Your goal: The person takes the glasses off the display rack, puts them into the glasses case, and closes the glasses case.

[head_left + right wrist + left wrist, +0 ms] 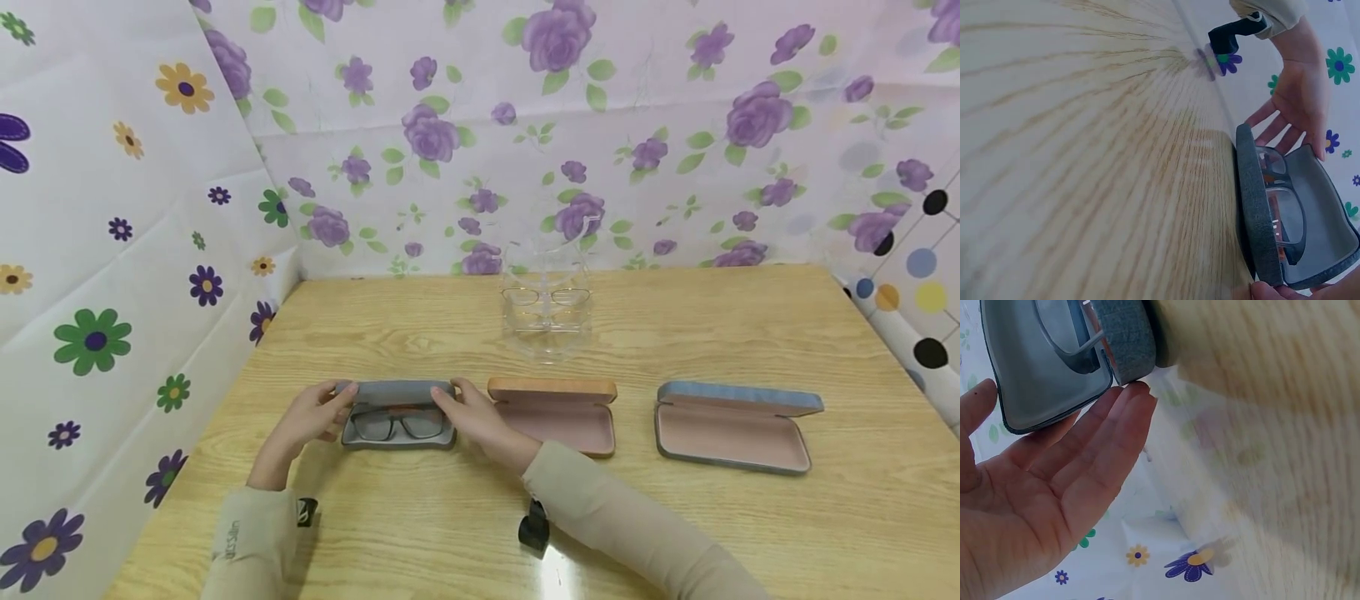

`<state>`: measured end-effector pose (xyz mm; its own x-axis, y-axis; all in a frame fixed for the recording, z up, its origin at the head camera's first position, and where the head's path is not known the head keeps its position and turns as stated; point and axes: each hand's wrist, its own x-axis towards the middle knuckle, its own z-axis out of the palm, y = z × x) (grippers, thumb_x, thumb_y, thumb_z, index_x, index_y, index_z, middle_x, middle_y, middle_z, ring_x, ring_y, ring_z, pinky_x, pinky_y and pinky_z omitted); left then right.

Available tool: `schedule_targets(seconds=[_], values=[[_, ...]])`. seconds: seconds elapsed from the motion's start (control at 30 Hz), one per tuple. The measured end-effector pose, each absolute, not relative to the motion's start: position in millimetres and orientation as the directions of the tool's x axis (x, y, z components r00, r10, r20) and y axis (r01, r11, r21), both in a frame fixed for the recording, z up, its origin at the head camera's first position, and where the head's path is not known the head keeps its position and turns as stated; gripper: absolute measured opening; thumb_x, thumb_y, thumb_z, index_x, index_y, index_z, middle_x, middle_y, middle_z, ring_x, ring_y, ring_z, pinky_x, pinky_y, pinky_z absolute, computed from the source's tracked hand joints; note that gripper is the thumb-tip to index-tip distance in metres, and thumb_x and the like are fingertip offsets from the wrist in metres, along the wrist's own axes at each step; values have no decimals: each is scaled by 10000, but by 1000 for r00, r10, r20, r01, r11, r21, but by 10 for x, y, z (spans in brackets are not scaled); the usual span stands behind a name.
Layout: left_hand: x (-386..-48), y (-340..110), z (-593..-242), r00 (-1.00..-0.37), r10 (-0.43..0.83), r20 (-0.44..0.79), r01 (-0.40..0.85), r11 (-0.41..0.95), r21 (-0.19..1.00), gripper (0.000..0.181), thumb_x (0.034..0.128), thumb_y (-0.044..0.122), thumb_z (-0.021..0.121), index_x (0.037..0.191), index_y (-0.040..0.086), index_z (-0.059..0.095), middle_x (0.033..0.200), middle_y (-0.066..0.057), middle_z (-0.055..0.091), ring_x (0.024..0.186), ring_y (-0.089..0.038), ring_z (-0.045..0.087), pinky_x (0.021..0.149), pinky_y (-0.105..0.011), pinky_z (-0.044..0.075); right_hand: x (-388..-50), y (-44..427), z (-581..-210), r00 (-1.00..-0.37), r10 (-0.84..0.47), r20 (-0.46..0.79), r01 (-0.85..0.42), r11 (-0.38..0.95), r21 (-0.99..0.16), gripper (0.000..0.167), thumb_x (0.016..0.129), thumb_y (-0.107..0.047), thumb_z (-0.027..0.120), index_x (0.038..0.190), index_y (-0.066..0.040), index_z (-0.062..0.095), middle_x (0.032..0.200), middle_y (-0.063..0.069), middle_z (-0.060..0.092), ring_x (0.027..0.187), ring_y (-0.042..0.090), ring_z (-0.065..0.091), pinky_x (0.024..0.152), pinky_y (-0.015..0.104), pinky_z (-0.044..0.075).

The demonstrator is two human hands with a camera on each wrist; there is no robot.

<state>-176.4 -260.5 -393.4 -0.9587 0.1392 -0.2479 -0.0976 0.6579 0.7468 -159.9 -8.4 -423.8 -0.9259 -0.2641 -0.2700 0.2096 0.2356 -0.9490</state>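
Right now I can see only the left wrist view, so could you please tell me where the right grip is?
Observer: In the head view, the right grip is on the raised lid of the grey case, at the end away from the left one.

Operator: Thank you; could you also say whether another case lies next to it on the right?

Observer: Yes, the head view shows an orange case there, also open.
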Motion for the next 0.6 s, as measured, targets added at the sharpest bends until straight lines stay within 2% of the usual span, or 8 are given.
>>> schedule_targets(seconds=[0.13, 0.4, 0.6], values=[[-1768, -2618, -3934, -955, 140, -260, -113, 641, 759, 656, 932, 472, 429, 1338, -40, 380, 1222, -304, 471, 955, -341, 580, 662, -413, 529, -1628, -117, -4232, -919, -264, -293, 236, 227, -945, 679, 920, -504, 428, 1429, -84, 269, 1410, 176, 329, 1188, 297, 447, 980, 466, 337], [-1765, -2636, -3917, -945, 151, -290, -146, 597, 788, 649, 922, 463, 463, 1335, -32, 387, 1235, -310, 455, 964, -354, 574, 648, -419, 531, -1689, -154, -4241, -933, -235, -272, 214, 245, -945, 553, 935, -461, 433, 1321, -65, 438, 1286, 135, 468, 1042, 248, 525, 865, 407, 433], [-1803, -2664, -3915, -931, 179, -318, -166, 569, 806, 644, 926, 443, 470, 1340, -41, 372, 1282, -309, 408, 974, -360, 562, 647, -419, 530, -1713, -135, -4259, -935, -235, -264, 210, 232, -950, 591, 916, -463, 476, 1320, -33, 433, 1323, 167, 429, 1123, 284, 481, 906, 432, 408]])
